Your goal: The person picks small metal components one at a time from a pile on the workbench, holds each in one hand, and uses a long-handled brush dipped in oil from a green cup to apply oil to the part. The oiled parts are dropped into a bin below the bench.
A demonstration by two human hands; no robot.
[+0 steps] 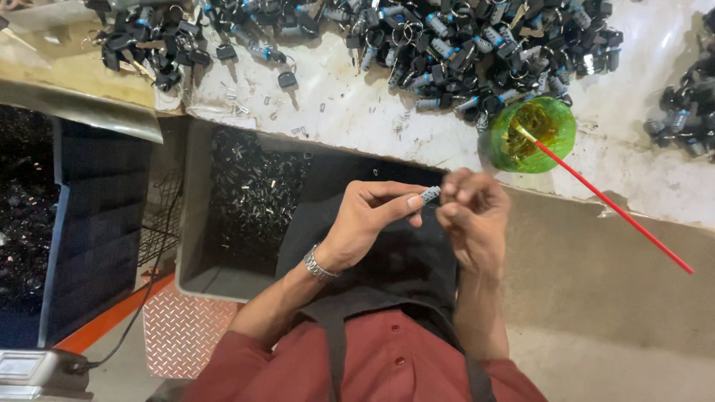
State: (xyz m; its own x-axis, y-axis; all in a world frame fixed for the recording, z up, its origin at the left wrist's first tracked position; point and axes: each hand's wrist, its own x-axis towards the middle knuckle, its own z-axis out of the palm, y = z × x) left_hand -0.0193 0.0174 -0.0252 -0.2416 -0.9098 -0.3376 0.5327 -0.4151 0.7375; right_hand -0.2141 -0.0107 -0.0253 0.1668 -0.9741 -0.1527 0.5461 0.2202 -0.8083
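Scuffed white workbench [350, 112], piled black keys [477, 45], grey bin [195, 216], checker-plate floor [182, 331]

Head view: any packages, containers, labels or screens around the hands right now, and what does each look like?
No labels, signs or screens show.
Green cup: on the white bench, right of centre; round, translucent, yellowish inside, a red stick leaning out.
Grey bin: below the bench, left of the left hand; rectangular, full of small metal parts.
Blue crate: far left; dark ribbed wall.
Pale device: bottom-left corner; boxy, too cropped to identify.
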